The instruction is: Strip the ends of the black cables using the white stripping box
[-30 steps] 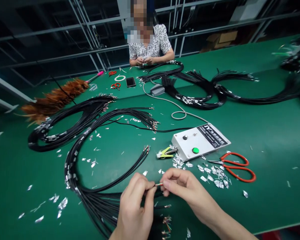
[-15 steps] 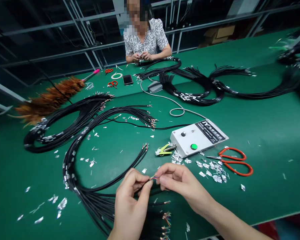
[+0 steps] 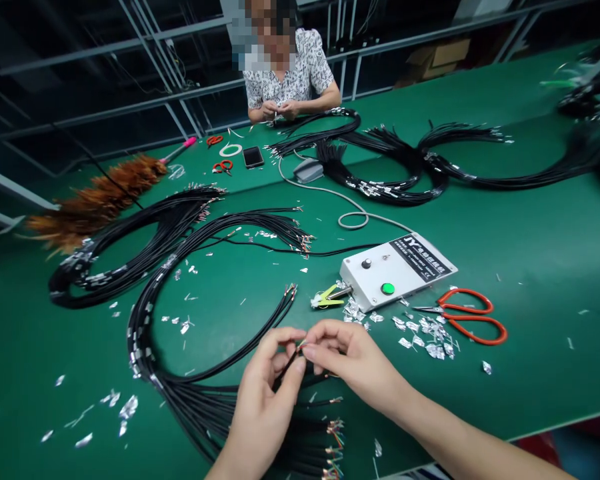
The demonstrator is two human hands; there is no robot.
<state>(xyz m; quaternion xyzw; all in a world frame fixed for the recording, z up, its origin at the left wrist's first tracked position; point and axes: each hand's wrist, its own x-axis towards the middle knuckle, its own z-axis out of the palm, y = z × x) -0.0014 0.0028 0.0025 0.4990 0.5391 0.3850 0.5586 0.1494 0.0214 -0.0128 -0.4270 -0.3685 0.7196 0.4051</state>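
Near the front of the green table [image 3: 480,247], my left hand [image 3: 273,387] pinches a black cable [image 3: 286,367] close to its stripped end. My right hand [image 3: 347,353] has its fingertips closed on the thin coloured wires at that end, touching my left fingertips. Below and left of my hands lies a bundle of black cables [image 3: 195,400] with bare coloured wire ends. Beyond them is a white box [image 3: 380,270] with a green button, and a yellow clip [image 3: 329,297] sits at its left side.
Red-handled scissors [image 3: 473,317] lie right of my hands beside foil scraps [image 3: 433,333]. A feather duster [image 3: 105,197] and coiled cables [image 3: 100,280] are at left. Across the table sits a person [image 3: 293,80], near more cable coils [image 3: 390,187] and a phone [image 3: 253,157].
My right hand has moved slightly left, closer to my left hand, and its fingers now meet the left fingertips at the wire ends. The camera view has shifted slightly.
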